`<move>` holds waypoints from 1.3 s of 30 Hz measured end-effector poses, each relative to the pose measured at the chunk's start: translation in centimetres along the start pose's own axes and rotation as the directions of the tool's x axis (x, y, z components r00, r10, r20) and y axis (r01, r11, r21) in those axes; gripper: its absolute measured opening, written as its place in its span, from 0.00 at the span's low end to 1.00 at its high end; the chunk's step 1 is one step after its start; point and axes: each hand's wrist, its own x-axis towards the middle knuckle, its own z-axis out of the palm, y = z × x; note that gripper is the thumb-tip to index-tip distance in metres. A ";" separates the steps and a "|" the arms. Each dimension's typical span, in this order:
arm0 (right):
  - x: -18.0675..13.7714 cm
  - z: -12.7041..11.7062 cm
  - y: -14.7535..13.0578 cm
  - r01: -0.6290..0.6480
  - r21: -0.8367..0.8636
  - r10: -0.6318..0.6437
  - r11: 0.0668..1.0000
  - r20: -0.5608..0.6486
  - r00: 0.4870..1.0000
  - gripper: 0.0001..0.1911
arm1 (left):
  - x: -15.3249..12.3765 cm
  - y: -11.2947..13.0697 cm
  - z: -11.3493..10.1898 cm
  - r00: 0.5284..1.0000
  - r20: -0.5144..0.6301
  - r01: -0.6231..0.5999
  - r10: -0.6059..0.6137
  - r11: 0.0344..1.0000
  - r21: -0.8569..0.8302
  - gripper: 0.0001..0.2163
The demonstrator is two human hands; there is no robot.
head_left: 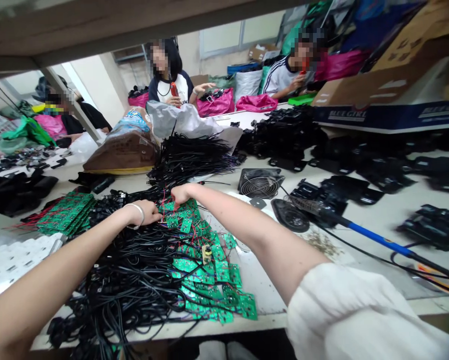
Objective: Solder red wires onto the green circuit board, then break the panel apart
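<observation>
Both hands are at the far end of a heap of green circuit boards [192, 272], which are joined to bundled black cables [134, 270]. My left hand [146, 212], with a pale bangle at the wrist, is closed at the boards' left edge; what lies in its fingers is hidden. Just right of it, my right hand [181, 195] reaches down with bent fingers closed on a circuit board [168, 206] among thin red wires. One board in the heap carries a yellow transformer [207, 254].
Stacked boards [65, 212] and a white perforated tray [18, 262] are at left. A fan [261, 183], a soldering iron [374, 237] in its coil stand and black housings [432, 225] are at right. Cables [194, 152] lie behind. An overhead shelf crosses above; people sit opposite.
</observation>
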 end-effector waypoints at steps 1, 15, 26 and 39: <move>0.0 -0.2 -0.1 0.004 -0.012 -0.004 1.000 -0.019 1.000 0.23 | 0.5 -0.1 -0.1 1.000 -0.019 0.024 -0.024 1.000 -0.007 0.16; 1.6 -0.6 1.5 0.040 -0.121 -0.056 0.992 -0.130 0.990 0.19 | 8.3 -3.1 -1.5 1.000 0.029 0.008 -0.004 0.994 -0.111 0.12; 1.6 -0.1 2.1 0.109 -0.202 -0.138 0.973 -0.134 0.981 0.16 | 7.9 -4.5 -0.2 0.997 -0.009 -0.077 0.078 0.952 -0.297 0.15; 0.5 -2.6 2.3 0.067 -0.202 -0.056 0.977 0.061 0.997 0.19 | 8.1 -3.6 -0.4 0.997 -0.057 -0.065 0.055 0.981 -0.184 0.16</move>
